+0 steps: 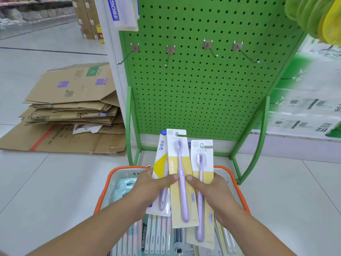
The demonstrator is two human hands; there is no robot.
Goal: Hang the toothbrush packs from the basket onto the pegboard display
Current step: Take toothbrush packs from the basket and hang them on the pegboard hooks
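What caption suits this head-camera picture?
Both hands hold purple toothbrush packs above the orange basket, facing empty hooks.

basket [108, 183] cut off below, right shelves [304, 108] blurred

Floor: pale glossy tiles [55, 182] with thin dark seams.
Cardboard: flattened boxes [72, 111] stacked on the floor at left.
Aisle: stocked shelves [35, 12] blurred in the far left corner.
Right: green-and-white printed cartons [306, 106] stacked beside the stand.
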